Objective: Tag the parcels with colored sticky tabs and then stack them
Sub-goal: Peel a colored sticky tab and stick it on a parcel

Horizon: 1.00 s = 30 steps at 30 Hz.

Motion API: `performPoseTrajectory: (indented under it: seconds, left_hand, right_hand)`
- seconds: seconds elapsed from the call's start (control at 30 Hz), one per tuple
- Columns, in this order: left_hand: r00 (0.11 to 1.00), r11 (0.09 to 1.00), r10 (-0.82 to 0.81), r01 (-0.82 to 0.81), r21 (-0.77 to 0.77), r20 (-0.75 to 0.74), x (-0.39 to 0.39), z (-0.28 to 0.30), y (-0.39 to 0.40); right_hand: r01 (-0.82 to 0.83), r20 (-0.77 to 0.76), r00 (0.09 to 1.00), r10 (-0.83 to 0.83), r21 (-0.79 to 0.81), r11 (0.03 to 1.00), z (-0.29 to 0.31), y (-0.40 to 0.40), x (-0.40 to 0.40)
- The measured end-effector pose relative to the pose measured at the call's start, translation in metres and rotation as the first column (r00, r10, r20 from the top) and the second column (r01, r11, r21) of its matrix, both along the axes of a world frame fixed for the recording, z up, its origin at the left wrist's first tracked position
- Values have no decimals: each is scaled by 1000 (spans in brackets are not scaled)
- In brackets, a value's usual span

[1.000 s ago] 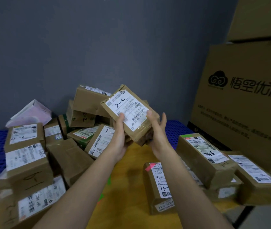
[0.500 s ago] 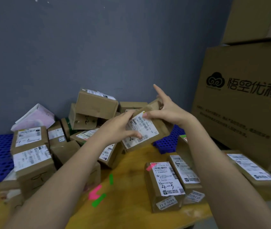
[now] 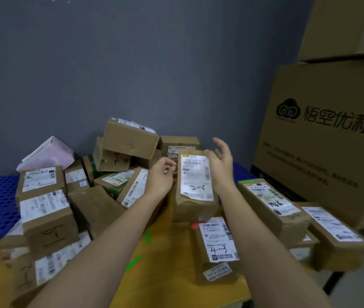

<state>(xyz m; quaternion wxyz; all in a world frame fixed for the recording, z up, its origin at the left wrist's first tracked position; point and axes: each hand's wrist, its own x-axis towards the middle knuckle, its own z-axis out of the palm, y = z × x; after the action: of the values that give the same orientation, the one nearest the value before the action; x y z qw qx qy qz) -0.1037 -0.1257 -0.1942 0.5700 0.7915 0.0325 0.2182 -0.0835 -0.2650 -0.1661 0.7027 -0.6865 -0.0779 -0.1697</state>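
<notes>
left hand (image 3: pixel 161 174) curled, touching box 2-3 (image 3: pixel 195 185) | right hand (image 3: pixel 220 161) loose, just beside box | box on yellow tabletop (image 3: pixel 172 263)

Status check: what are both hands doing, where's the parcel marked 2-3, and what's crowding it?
Left hand curled at parcel's left edge, grip unclear. Right hand open beside it. Brown taped parcel marked 2-3 on the yellow table. Pink-tabbed 4-3 parcel close in front.

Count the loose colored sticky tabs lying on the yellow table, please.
3: a green tab between the forearms, a green tab nearer the camera, a pink tab crossing under it. More may be hidden beneath arms or parcels.
</notes>
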Motion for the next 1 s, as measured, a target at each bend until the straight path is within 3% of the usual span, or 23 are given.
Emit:
performPoseTrajectory:
  seconds: [0.07, 0.17, 0.3, 0.4, 0.67, 0.8, 0.9, 1.0]
  left_hand:
    - [1000, 998, -21, 20, -58, -16, -2, -1, -2]
    - [998, 987, -64, 60, -152, -21, -6, 5, -2]
    - [996, 972, -86, 92, -217, 35, -11, 9, -3]
    - [994, 973, -70, 87, -214, 86, -15, 13, 1]
    - [984, 977, -99, 124, -174, 146, -18, 14, 11]
    - [989, 985, -103, 116, -127, 106, -21, 13, 20]
    - [988, 990, -141, 141, -11, -54, -23, 7, 33]
    - [961, 976, -208, 216, 25, -183, -30, -5, 38]
  right_hand:
    - [-3, -85, 996, 15, 133, 991, 8, -1, 4]
    - [-21, -146, 988, 50, 189, 982, 10, -4, 5]
    - [-44, -78, 995, 66, 260, 965, 5, -3, 4]
    - [-82, -6, 996, 85, 222, 972, 5, -1, -1]
    - [-189, 71, 982, 175, 335, 923, -9, 5, -9]
    - [-140, 52, 990, 132, 182, 973, -13, 10, -9]
    - [-144, -89, 986, 139, -60, 988, -17, 10, -9]
    - [-194, -245, 961, 126, -279, 941, -27, 8, -12]
